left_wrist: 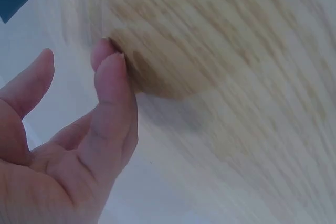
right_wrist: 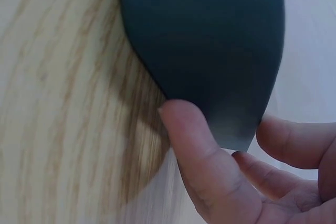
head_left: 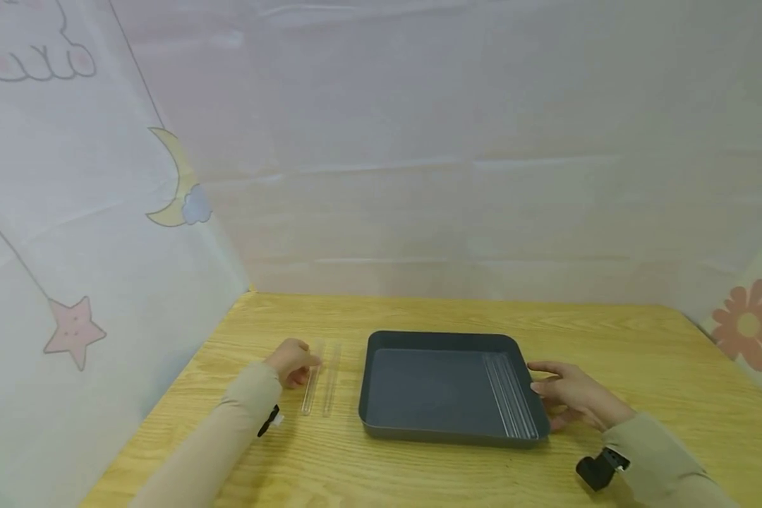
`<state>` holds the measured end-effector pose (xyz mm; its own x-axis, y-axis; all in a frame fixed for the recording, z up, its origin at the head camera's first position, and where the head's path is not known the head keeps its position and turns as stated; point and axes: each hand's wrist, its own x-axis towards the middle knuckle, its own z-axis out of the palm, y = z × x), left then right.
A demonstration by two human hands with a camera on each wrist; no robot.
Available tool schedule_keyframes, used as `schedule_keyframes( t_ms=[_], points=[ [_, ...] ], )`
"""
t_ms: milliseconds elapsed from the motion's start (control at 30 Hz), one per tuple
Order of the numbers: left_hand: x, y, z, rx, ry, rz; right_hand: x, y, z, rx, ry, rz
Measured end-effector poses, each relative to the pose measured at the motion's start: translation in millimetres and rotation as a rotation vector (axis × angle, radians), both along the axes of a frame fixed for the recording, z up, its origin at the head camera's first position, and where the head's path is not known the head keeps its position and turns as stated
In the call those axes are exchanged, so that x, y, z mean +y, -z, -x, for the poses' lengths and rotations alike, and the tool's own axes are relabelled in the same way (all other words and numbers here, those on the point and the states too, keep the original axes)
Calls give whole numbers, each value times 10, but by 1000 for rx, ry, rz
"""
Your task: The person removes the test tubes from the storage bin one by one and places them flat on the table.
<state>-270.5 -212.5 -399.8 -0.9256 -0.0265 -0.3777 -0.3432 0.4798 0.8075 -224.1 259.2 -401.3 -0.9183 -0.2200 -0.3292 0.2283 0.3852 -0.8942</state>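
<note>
My left hand [head_left: 293, 361] is at the upper part of a clear tube [head_left: 309, 396] lying on the table. In the left wrist view its thumb [left_wrist: 34, 82] stands apart from the bent fingers [left_wrist: 113, 87], with nothing seen between them. A second clear tube [head_left: 331, 384] lies just to the right, nearly parallel. Further right sits a dark grey rectangular tray [head_left: 419, 391], with several clear tubes [head_left: 511, 395] side by side along its right wall. My right hand [head_left: 574, 395] touches the outside of that wall, fingers low and thumb near the rim, loosely bent.
Everything stands on a wooden table [head_left: 419, 473] with light grain. A pale cloth backdrop [head_left: 457, 176] rises behind and at both sides, printed with a moon, a star and a flower. Each wrist wears a small black camera mount [head_left: 600, 469].
</note>
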Motion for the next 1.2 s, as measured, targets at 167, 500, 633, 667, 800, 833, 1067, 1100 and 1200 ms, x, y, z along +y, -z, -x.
schedule_keyframes(
  t_ms=[167, 500, 633, 667, 800, 833, 1067, 1100, 1200],
  points=[
    [-54, -92, -26, 29, 31, 88, -3, -13, -3, 8, -1, 0],
    [154, -302, -58, 221, 42, -31, -2, -34, 4, 20, -18, 17],
    [319, -374, -68, 203, 50, -147, -6, -31, 2, 17, -19, 19],
    [356, -386, -68, 187, 59, -188, -6, -31, -1, 15, -17, 21],
    [501, -406, -77, 132, 87, -329, -6, -28, -13, 14, -14, 20],
    [535, -402, -82, 125, 93, -351, -7, -27, -15, 14, -11, 21],
    [701, -349, -99, 34, 85, -484, -10, -9, -5, -3, 7, 24],
    [715, -345, -104, 25, 94, -492, -7, -6, -4, -5, 7, 25],
    [753, -338, -119, 2, 110, -503, 2, 0, -7, -8, 7, 27]
  ],
)
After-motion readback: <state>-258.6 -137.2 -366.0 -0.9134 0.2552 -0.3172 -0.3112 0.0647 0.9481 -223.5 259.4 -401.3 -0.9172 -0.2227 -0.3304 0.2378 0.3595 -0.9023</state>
